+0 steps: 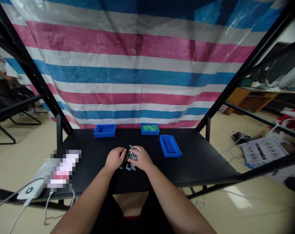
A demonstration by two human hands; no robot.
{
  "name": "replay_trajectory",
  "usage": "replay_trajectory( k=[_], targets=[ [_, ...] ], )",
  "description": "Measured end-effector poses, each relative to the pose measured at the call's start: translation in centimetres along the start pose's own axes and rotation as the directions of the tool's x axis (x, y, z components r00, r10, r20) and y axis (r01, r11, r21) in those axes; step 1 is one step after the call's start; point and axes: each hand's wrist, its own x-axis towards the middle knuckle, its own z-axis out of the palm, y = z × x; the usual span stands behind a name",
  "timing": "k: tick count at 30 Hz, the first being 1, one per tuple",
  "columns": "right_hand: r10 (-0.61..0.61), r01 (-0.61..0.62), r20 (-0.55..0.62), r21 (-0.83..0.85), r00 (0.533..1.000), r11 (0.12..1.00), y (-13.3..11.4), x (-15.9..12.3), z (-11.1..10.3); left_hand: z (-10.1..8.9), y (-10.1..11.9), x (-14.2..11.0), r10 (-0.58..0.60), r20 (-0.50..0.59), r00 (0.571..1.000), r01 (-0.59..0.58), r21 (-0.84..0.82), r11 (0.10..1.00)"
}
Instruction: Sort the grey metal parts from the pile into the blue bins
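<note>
A small heap of grey, metallic-looking pieces [130, 167] lies on the black table, several of them loose at its near side. Their exact kind is too small to make out. At the heap's left edge is my left hand [115, 158], fingers curved and thumb toward the pieces, with no held piece visible. My right hand [142, 158] rests over the heap's right side. Its thumb and fingers are apart, and pieces show between them. The fingertips of both hands are partly hidden among the pieces.
Blue trays stand behind the hands: an empty one [104, 135] at back left, one with green contents in clear wrapping [150, 132], and another empty one [163, 148] at right. A pixelated phone-like device [64, 169] and a white cabled box [31, 190] lie left. A striped sheet [137, 76] hangs behind.
</note>
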Motion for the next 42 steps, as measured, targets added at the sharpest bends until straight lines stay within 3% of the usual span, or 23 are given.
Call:
replay_trajectory(
  k=[4, 11, 15, 20, 23, 28, 35, 42],
  targets=[
    [0.017, -0.016, -0.009, 0.012, 1.000, 1.000, 0.1, -1.1, -0.7, -1.3, -0.3, -1.6, 0.051, 0.044, 0.998, -0.051, 0.003, 0.999],
    [0.121, -0.125, -0.068, -0.065, 0.990, 0.990, 1.0, -3.9, -1.5, -2.1, -1.7, -4.6, 0.120, 0.182, 0.976, -0.152, 0.168, 0.974],
    [0.185, -0.194, -0.077, -0.122, 0.980, 0.973, 0.8, -5.6, -1.9, -1.3, -1.8, -6.2, 0.139, 0.190, 0.972, -0.181, 0.221, 0.958],
    [0.188, -0.189, -0.022, -0.129, 0.982, 0.973, -0.1, -6.3, -1.0, 0.9, -0.3, -7.2, 0.112, 0.117, 0.987, -0.138, 0.249, 0.959],
    [0.211, -0.210, -0.001, -0.119, 0.977, 0.971, -0.3, -5.5, -0.3, 1.6, 0.4, -6.5, 0.102, 0.119, 0.988, -0.124, 0.199, 0.972],
    [0.237, -0.232, 0.041, -0.102, 0.971, 0.967, 0.3, -3.0, 0.5, 1.6, 0.0, -3.3, 0.125, 0.221, 0.967, -0.148, 0.093, 0.985],
    [0.064, -0.059, 0.128, -0.043, 0.990, 0.997, 2.2, 0.9, 0.9, 2.3, -2.0, 1.6, 0.251, 0.327, 0.911, -0.288, 0.067, 0.955],
    [-0.009, 0.008, 0.140, 0.005, 0.990, 1.000, 3.3, 3.4, 0.7, 2.7, -2.5, 4.3, 0.241, 0.375, 0.895, -0.292, 0.083, 0.953]
  ],
)
